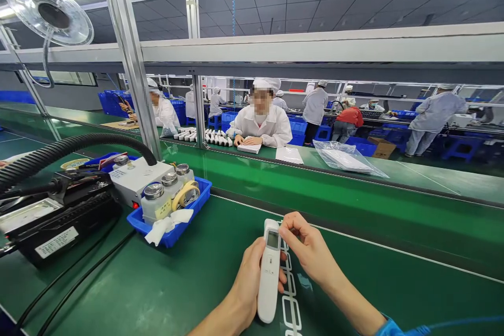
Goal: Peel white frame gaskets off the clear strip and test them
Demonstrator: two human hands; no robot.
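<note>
A white handheld infrared thermometer [270, 273] with a small grey screen and buttons stands nearly upright in my left hand [249, 273], whose fingers wrap round its body. My right hand [305, 244] is at the screen's right edge, thumb and forefinger pinched together. Whatever lies between those fingertips is hidden. On the green bench below, a row of white rectangular frames [291, 312] runs beside and behind the thermometer. A small clear bluish piece of film [304, 282] lies right of that row.
At left, a blue tray [169, 239] holds metal-capped bottles, tape and tissue, near a black device [59, 226] with cables. Beyond the green conveyor belt [244, 173], a person in white [260, 121] sits by a row of white parts [218, 138]. A plastic bag [348, 160] lies right.
</note>
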